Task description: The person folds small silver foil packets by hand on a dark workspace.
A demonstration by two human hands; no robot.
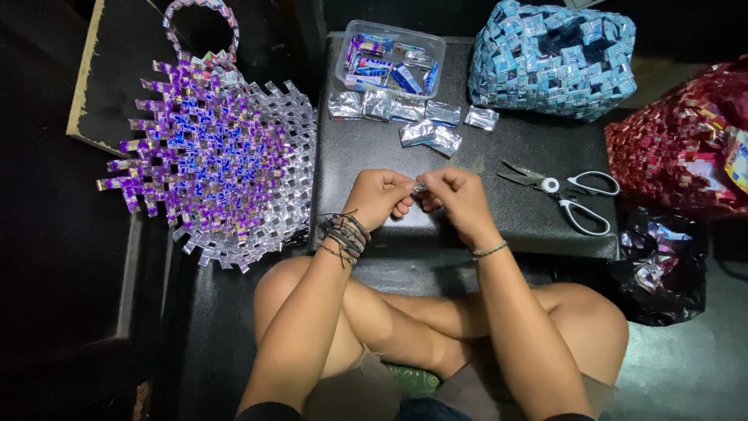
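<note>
My left hand (379,196) and my right hand (460,196) meet over a black work surface (514,140). Both pinch a small folded silver foil strip (419,187) between their fingertips. Only a sliver of the strip shows between the fingers. Several folded silver wrapper pieces (413,117) lie in a loose row just beyond my hands. Behind them a clear plastic tub (389,54) holds blue and purple wrappers. White-handled scissors (561,191) lie to the right of my right hand.
A half-woven purple and silver wrapper bag (214,156) with a loop handle lies at left. A woven blue bag (553,58) stands at back right, a red woven bag (686,148) at far right, a black plastic bag of scraps (662,265) below it.
</note>
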